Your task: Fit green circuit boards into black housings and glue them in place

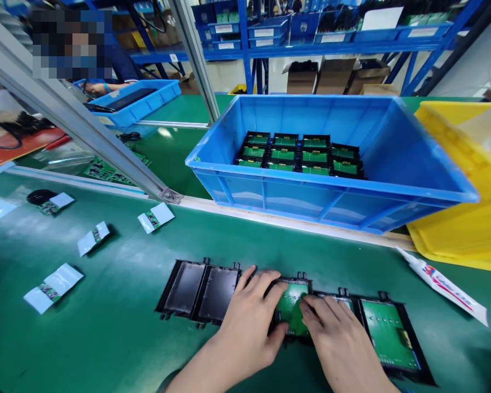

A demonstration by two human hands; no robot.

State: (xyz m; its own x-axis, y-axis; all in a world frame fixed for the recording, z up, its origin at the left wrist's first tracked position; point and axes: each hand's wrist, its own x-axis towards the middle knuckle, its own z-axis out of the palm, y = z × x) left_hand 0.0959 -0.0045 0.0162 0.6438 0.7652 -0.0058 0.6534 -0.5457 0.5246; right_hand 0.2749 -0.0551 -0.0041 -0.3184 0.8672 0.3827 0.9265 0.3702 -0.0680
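Observation:
A row of black plastic housings [217,289] lies on the green table; the two at the left hold no board. In a middle housing sits a green circuit board [293,300]. My left hand [256,311] rests on that housing, fingers spread, its fingertips at the board's upper left and its thumb at the lower left edge. My right hand [335,333] has its fingers bent together, fingertips on the board's right side; whether they hold anything is hidden. Another green board [388,333] lies in the rightmost housing. The housing between is partly covered by my right hand.
A blue bin [335,199] with several boarded housings stands behind, beside a yellow bin [466,229]. A white tube [445,284] lies at right. Several small boards with pale wraps [61,278] lie left. A metal post [106,136] slants at left; a person sits beyond.

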